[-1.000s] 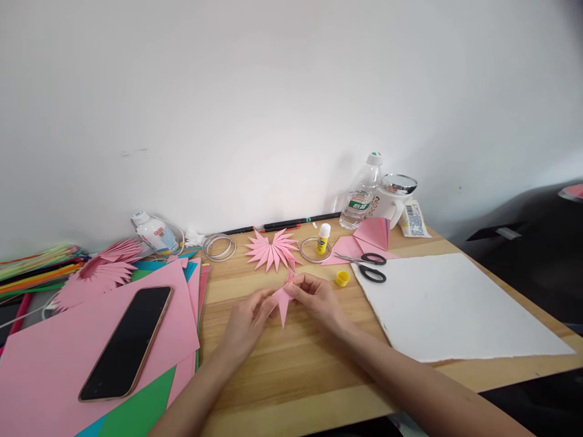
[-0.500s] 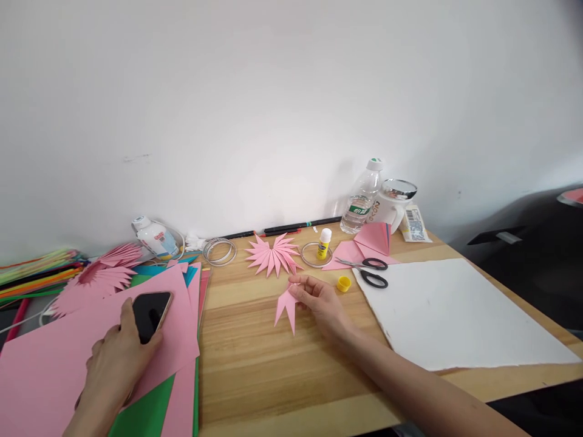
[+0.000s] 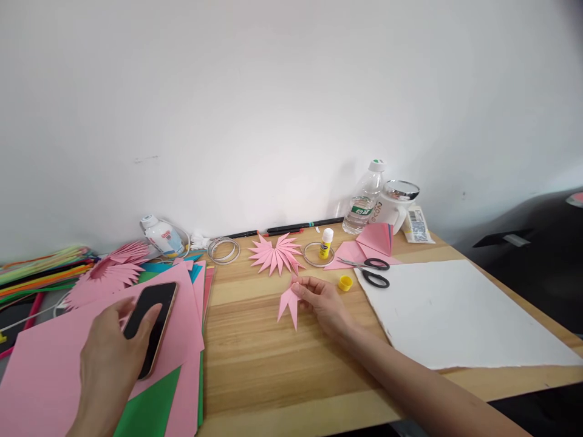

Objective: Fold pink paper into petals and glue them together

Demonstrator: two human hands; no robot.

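Note:
My right hand [image 3: 319, 300] pinches a small folded pink paper piece [image 3: 288, 304] with pointed tips, held just above the wooden table [image 3: 282, 370]. My left hand [image 3: 112, 352] lies over a black phone [image 3: 152, 325] that rests on a pink sheet [image 3: 50, 370]; the fingers are stretched out over its screen. Behind the right hand sits a pink paper fan of spikes [image 3: 276, 254].
Coloured paper sheets are stacked at the left, with pink paper flowers [image 3: 107, 273] and straws beyond. A glue stick [image 3: 325, 243], yellow cap [image 3: 345, 283], scissors [image 3: 371, 272], wire rings, a water bottle [image 3: 364, 200], a mug and a large white sheet [image 3: 450, 312] lie to the right.
My left hand let go of the pink piece and moved left onto the phone. The right hand kept the piece, almost in place.

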